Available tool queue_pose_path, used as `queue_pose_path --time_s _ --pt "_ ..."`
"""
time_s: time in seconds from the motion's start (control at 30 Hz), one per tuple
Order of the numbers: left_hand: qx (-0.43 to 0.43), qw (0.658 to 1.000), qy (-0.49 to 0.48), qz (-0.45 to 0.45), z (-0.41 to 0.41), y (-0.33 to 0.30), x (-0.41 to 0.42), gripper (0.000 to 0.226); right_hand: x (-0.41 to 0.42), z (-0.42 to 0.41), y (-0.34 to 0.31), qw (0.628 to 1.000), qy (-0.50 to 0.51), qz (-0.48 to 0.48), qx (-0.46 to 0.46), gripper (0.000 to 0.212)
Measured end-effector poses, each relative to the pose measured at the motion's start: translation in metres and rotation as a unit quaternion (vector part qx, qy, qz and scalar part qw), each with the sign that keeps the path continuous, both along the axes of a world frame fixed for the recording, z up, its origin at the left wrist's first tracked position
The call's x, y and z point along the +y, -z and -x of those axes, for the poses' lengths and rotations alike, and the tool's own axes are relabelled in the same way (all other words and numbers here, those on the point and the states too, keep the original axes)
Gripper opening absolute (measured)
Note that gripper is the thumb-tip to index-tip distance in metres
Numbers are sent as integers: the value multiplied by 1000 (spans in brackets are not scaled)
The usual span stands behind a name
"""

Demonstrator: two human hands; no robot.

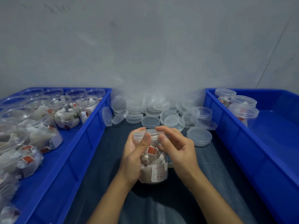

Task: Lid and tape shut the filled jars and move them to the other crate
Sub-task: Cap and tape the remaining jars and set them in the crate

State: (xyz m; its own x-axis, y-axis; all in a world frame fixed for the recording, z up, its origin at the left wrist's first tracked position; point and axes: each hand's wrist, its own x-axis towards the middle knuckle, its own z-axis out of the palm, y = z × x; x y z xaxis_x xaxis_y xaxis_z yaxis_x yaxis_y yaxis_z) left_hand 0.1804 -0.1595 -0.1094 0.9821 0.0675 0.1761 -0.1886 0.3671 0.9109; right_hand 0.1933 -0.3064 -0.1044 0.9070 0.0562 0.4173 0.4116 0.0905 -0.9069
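A clear jar [153,165] filled with tea bags stands on the dark cloth in the middle. A clear lid [152,134] sits on its mouth. My left hand [134,157] grips the jar's left side, thumb up near the lid. My right hand [176,149] holds the lid's right edge with curled fingers and thumb. The left blue crate [90,136] holds several open filled jars [66,115]. The right blue crate [226,126] holds three lidded jars [244,113] at its far end.
A heap of loose clear lids [161,113] lies on the cloth [105,167] behind the jar, between the crates. One lid [199,137] lies just right of my right hand. A grey wall stands behind everything.
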Motion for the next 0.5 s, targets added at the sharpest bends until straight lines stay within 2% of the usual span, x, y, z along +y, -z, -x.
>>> queue_pose_path --time_s 0.27,0.37,0.5 --pt "-15 1000 14 -24 -3 4 0 55 -10 3 -6 999 2 -16 52 19" --pt "-17 998 -17 -60 -3 6 0 69 -12 6 -12 998 9 4 60 19" --pt "-32 995 -47 -80 -8 10 4 51 -16 3 -19 997 13 45 60 16"
